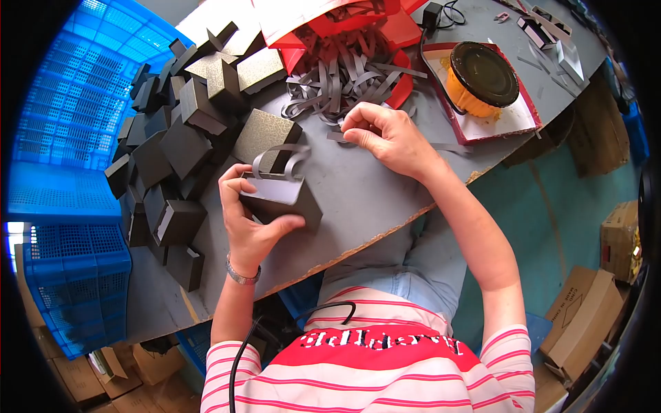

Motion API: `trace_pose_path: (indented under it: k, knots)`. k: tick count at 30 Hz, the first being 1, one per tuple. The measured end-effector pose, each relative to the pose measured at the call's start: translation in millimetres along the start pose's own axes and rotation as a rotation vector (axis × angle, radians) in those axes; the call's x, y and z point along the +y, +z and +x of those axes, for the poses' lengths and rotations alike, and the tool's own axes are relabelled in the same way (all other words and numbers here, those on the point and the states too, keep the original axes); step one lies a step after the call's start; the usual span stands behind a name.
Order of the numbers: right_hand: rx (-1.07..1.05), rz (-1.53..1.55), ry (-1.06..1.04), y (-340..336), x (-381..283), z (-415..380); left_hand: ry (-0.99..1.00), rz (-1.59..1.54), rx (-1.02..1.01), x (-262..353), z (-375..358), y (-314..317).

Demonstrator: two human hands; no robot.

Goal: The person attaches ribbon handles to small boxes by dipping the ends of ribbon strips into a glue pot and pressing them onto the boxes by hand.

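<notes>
My left hand (248, 217) is wrapped around a small dark box (292, 210), tilted on the table with its pale inside showing. A grey ribbon loop (297, 160) stands up from the box's far edge. Just beyond it lies a box with a gold-patterned face (267, 135). Over the table to the right, my right hand (387, 138) is closed in a pinch. A strip of grey ribbon (335, 136) shows at its fingertips; the grip itself is partly hidden. Close by, a tangled heap of grey ribbons (337, 82) spills from a red bag (323, 20).
Several dark boxes (186, 148) are piled on the left, beside blue plastic crates (76, 275). A tray (506, 131) holds an orange tub with a black lid (484, 74). The table's worn front edge (372, 242) runs near my body. Cardboard cartons (578, 316) stand on the floor.
</notes>
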State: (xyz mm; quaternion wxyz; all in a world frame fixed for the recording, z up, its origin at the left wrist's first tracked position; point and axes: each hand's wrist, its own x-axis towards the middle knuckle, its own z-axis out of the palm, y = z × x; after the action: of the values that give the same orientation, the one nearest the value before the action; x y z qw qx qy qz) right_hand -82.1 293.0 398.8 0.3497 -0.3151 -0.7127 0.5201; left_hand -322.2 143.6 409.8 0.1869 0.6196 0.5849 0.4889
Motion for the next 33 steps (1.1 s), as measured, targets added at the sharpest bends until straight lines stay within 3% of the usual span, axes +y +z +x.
trace_pose_path:
  k: [2, 3, 7, 9, 11, 15, 16, 18, 19, 21, 24, 27, 28, 32, 33]
  knots:
    - [-0.002, 0.030, 0.048, -0.3, -2.8, -5.6, 0.109, 0.228, 0.049, -2.3, -5.0, 4.2]
    - [0.014, 0.054, 0.031, -0.4, -2.0, -8.5, 0.061, 0.157, 0.043, 2.9, -8.9, 8.4]
    - [-0.053, -0.004, 0.044, -11.7, -10.1, -20.3, 0.188, 0.105, 0.070, 7.8, -13.9, 19.1]
    - [-0.052, 0.067, 0.092, -14.6, -19.1, -28.9, 0.197, 0.085, -0.041, 5.2, -13.6, 12.7]
    - [-0.017, 0.074, 0.012, -17.5, -23.9, -39.1, 0.162, -0.079, -0.139, 0.2, -11.9, 8.9]
    - [0.006, 0.069, 0.083, -34.2, -27.0, -61.2, 0.001, -0.331, -0.344, -5.3, -15.8, 10.0]
    - [0.035, 0.046, 0.080, -39.0, -26.5, -67.1, -0.117, -0.269, -0.402, -5.1, -17.0, 3.8]
    - [0.111, 0.148, 0.162, -53.1, -27.7, -80.4, -0.095, -0.237, -0.444, -0.2, -10.8, 10.6]
    - [0.154, 0.174, 0.192, -62.0, -28.6, -87.1, 0.100, -0.203, -0.468, 1.1, -0.2, 17.3]
    - [0.279, 0.149, 0.143, -81.4, -28.1, -98.2, 0.250, -0.003, -0.438, 16.3, 9.2, 28.4]
    - [0.467, 0.117, 0.166, -116.7, -21.5, -112.6, 0.343, 0.188, -0.324, 35.4, 11.5, 48.8]
    - [0.594, 0.090, 0.266, -149.0, -21.1, -116.1, 0.542, 0.206, -0.385, 47.0, 20.5, 68.9]
    - [0.619, 0.092, 0.300, -157.9, -19.5, -116.4, 0.447, 0.208, -0.521, 46.1, 17.5, 69.8]
    - [0.662, 0.001, 0.292, -171.2, -18.9, -108.1, 0.588, 0.220, -0.614, 61.3, 29.3, 87.8]
    - [0.671, -0.017, 0.307, -172.1, -19.3, -105.6, 0.466, 0.188, -0.686, 68.3, 30.6, 89.8]
